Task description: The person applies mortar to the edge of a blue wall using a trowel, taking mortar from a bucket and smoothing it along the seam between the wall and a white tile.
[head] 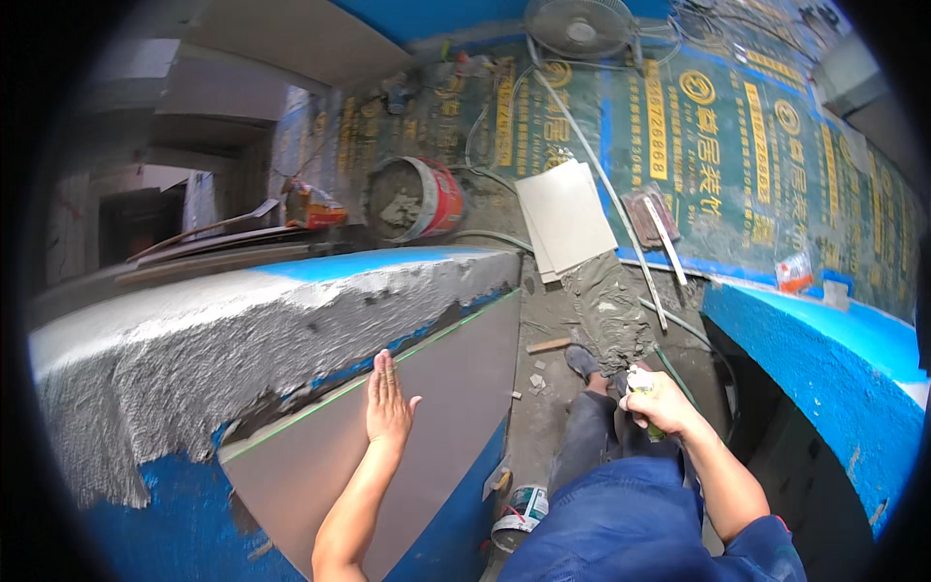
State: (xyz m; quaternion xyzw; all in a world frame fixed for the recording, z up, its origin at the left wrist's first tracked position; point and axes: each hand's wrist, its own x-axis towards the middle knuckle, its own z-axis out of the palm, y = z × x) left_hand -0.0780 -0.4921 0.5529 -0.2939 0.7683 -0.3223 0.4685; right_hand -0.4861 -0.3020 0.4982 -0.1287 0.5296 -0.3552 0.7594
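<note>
My left hand (388,404) lies flat against a large greyish-brown wall tile (451,364), thumb apart and fingertips at its upper edge. A thin green line of light runs along that edge. Behind and above the tile, rough grey mortar (291,335) coats the wall, with a dark gap between the two. My right hand (658,404) grips the yellow-green handle of a trowel (657,433). Wet grey mortar (607,309) covers the trowel's blade, which points away from me over the floor. Blue wall coating (458,502) shows below the tile.
Beyond the trowel lie white tiles (567,218) and a long white strip (604,174). A red-and-white bucket of mortar (436,200) stands behind the wall's end. A smaller bucket (522,515) sits by my legs. A floor fan (580,29), hoses and a blue ledge (814,349) surround the area.
</note>
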